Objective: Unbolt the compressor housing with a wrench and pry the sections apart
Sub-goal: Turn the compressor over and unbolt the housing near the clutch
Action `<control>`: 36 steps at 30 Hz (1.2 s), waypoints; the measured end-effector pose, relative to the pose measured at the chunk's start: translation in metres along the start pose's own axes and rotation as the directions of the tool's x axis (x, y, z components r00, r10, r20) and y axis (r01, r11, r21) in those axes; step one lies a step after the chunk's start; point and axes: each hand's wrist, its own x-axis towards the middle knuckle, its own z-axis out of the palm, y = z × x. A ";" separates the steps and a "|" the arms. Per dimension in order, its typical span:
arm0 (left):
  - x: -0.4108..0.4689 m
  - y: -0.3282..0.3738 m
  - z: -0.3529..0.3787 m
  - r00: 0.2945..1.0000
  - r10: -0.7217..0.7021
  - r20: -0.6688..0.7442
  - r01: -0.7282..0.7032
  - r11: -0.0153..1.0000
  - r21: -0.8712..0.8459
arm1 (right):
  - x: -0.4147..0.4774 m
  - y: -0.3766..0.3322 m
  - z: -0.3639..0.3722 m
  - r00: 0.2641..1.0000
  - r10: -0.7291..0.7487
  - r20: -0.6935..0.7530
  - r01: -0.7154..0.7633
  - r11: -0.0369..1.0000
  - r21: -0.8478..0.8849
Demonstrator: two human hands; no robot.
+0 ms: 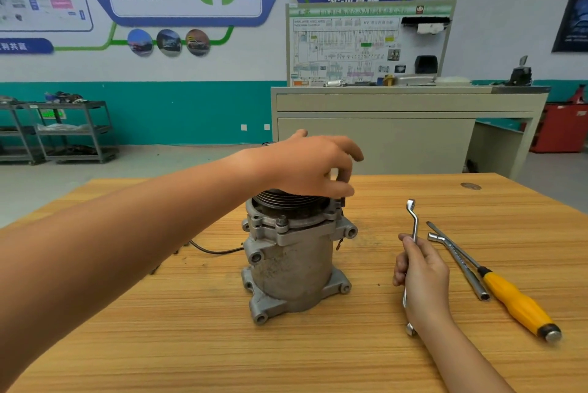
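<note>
Closest to the camera, the bare left forearm reaches in from the lower left, and the left hand hangs over the top of the grey cast-aluminium compressor. Its fingers are bent downward at the black grooved pulley. Whether they grip the pulley rim, pinch something small or hold nothing, I cannot tell.

To the right of the compressor, the right hand is wrapped around the middle of a slim silver offset ring wrench. The wrench stands nearly upright with both ends clear of the fist, well apart from any bolt.

The compressor stands upright on the light wooden table, pulley end up. At least 1 hex bolt sits in the front of the upper flange, and no gap shows between the upper section and the cylindrical body below it.

Further right of the compressor lie 2 more tools side by side: a silver L-shaped socket wrench and a flat-blade screwdriver with a yellow handle. A thin black cable trails off to the compressor's left.

By my reading the job is at or near its start. The wrench is in hand but not seated, the visible bolt looks fully home, and the sections remain joined. Unbolting around the flange and all the prying are left; how many bolts the far side carries is hidden.
</note>
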 end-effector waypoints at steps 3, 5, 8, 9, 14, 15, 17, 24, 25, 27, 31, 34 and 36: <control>-0.017 -0.003 -0.015 0.970 -0.058 -0.238 0.000 0.972 -0.236 | 0.001 0.000 -0.001 1.000 0.020 0.016 -0.020 1.000 -0.004; -0.050 -0.012 -0.024 0.884 -0.169 -0.436 0.001 0.933 -0.359 | 0.001 -0.001 -0.001 0.999 0.045 0.028 -0.045 0.999 -0.004; -0.125 -0.035 -0.009 0.686 -0.441 -0.579 0.152 0.865 -0.479 | 0.002 0.000 -0.001 0.997 0.060 0.039 -0.060 0.998 -0.012; -0.151 -0.042 0.005 0.637 -0.544 -0.546 0.250 0.816 -0.521 | 0.002 0.000 -0.001 0.997 0.061 0.046 -0.061 0.998 -0.014; -0.245 -0.058 0.107 0.588 -0.802 -0.101 0.657 0.547 -0.518 | 0.002 0.000 0.001 0.997 0.064 0.048 -0.063 0.998 -0.021; -0.249 -0.057 0.123 0.610 -0.791 -0.043 0.676 0.548 -0.493 | 0.001 0.000 0.000 0.997 0.064 0.043 -0.063 0.998 -0.023; -0.246 -0.059 0.149 0.666 -0.745 0.015 0.677 0.596 -0.432 | 0.000 0.000 0.000 0.998 0.062 0.032 -0.061 0.998 -0.035; -0.207 -0.093 0.180 0.634 -0.768 -0.097 0.745 0.639 -0.192 | -0.008 0.001 0.008 0.998 -0.036 0.060 0.046 0.986 -0.159; -0.206 -0.095 0.184 0.629 -0.770 -0.107 0.753 0.638 -0.163 | -0.008 0.002 0.009 0.997 -0.041 0.067 0.052 0.984 -0.171; -0.207 -0.092 0.187 0.613 -0.779 -0.133 0.765 0.627 -0.148 | -0.008 0.004 0.010 0.996 -0.049 0.075 0.062 0.981 -0.183; -0.201 -0.074 0.178 0.573 -0.785 -0.234 0.757 0.617 -0.215 | -0.007 0.006 0.012 0.994 -0.052 0.100 0.073 0.973 -0.221; -0.184 -0.045 0.161 0.555 -0.755 -0.350 0.551 0.649 -0.525 | -0.004 0.009 0.014 0.991 -0.049 0.124 0.081 0.960 -0.267; -0.166 -0.023 0.146 0.615 -0.744 -0.263 0.369 0.566 -0.738 | -0.004 0.011 0.015 0.986 -0.061 0.153 0.107 0.945 -0.310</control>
